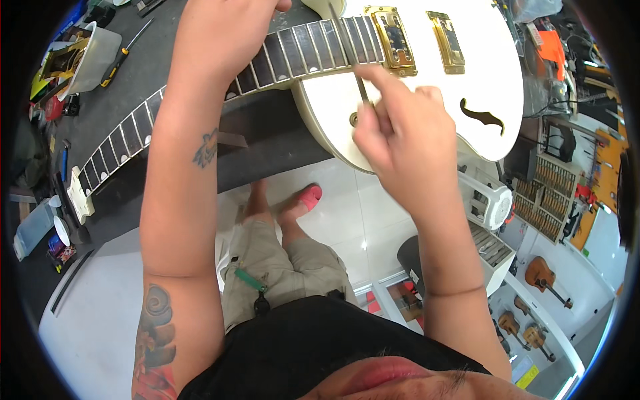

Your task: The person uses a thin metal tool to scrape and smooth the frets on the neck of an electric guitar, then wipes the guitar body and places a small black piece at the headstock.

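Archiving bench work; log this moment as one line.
right hand: holds slim file-like tool | tool: over fretboard | workpiece: white electric guitar | left hand: partly out of frame

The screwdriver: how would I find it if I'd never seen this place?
Start at the white guitar and go past its fretted neck to the dark bench, upper left. Just right of a pale tub lies the screwdriver. Its yellow and black handle sets it apart from the blue-handled tool lower down.
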### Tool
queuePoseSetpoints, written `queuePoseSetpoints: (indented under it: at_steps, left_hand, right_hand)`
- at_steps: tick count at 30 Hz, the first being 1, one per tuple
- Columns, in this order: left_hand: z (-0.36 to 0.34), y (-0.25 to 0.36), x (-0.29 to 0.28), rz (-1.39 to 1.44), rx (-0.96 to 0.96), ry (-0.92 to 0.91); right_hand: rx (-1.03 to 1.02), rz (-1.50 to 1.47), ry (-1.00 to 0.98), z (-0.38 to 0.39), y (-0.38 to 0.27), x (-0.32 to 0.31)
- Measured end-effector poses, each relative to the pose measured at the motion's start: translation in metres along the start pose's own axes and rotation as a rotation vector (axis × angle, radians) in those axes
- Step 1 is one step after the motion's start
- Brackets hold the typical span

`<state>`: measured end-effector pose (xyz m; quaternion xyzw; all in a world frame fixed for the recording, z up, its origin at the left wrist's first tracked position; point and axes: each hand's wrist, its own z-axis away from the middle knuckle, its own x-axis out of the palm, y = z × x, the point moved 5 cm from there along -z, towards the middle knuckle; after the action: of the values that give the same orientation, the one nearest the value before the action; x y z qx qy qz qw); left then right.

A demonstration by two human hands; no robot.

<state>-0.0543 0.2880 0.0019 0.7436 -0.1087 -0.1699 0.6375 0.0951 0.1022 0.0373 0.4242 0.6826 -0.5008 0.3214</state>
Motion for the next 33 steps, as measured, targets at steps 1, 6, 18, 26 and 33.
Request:
queuePoseSetpoints:
  at_steps: [1,6,18,26,33]
  left_hand:
    - [0.003,0.002,0.001,-0.002,0.000,0.039]
    - [0.000,-0.005,-0.009,-0.014,-0.088,0.061]
    - [0.002,-0.005,-0.006,0.008,-0.043,0.026]
    - [0.003,-0.005,-0.008,0.002,-0.079,0.044]
    - [0.002,-0.007,-0.008,0.021,-0.078,0.037]
  right_hand:
    - [-0.002,0.001,0.002,-0.002,0.000,0.001]
    - [0.074,-0.030,-0.082,0.022,-0.012,-0.007]
    - [0.137,0.001,-0.109,0.017,-0.010,-0.002]
    - [0.073,0.023,-0.045,0.017,-0.016,-0.004]
    - [0.070,0.002,0.022,0.009,-0.014,-0.001]
